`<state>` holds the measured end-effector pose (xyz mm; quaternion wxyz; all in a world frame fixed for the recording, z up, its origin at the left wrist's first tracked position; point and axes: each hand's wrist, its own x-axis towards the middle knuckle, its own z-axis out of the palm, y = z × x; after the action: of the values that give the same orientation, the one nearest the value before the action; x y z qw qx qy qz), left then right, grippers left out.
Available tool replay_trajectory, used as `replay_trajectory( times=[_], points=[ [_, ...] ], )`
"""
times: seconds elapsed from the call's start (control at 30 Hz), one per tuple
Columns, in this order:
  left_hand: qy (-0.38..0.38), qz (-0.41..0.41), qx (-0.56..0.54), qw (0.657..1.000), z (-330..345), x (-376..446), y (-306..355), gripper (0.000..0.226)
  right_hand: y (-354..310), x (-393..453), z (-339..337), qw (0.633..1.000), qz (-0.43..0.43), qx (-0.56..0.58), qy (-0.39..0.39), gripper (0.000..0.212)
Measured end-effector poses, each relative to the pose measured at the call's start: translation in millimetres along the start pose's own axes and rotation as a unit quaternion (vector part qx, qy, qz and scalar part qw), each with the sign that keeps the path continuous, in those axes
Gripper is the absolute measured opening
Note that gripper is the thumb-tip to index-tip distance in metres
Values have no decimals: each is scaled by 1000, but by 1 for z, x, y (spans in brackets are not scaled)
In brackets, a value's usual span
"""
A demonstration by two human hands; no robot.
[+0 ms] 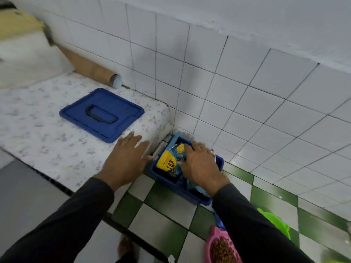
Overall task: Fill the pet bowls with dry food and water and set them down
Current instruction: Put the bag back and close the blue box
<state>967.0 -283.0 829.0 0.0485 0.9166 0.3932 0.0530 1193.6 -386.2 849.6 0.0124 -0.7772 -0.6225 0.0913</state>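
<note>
A dark blue lid (102,114) lies on a white bench (38,133) speckled with faint lilac sprigs, and the bin (218,164) on the floor is the same blue, holding a yellow and light blue bag (168,162). The floor (161,215) is a green-and-white check, the wall (247,101) white tile with dark grout. A pink bowl (210,242) holds brown kibble (223,250) beside a bright green bowl (275,221); both sleeves (66,228) are near-black.

Sleeves: long, dark charcoal fabric, plain and unmarked, covering both forearms down to the wrists.
Left hand (126,158): bare, no glove, ring or watch visible.
Right hand (201,164): bare, nothing worn.
Cuffs: snug, simple hems, slightly creased.
</note>
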Motion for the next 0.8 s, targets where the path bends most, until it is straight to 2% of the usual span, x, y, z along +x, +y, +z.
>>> replay_trajectory(
  times=[0.23,0.4,0.63,0.8],
  points=[
    [-19,-74,9,997,-42,-13,-86,106,-86,38,-9,998,-55,30,15,64],
    [-21,-112,0,993,-58,-1,-151,115,-147,73,-14,997,-53,51,-3,74],
    [-22,-151,-41,987,-65,31,-224,78,-203,121,-7,997,10,69,-17,85],
    [-46,-138,4,989,-61,63,-265,72,-218,140,4,998,63,19,-9,86]
  ],
)
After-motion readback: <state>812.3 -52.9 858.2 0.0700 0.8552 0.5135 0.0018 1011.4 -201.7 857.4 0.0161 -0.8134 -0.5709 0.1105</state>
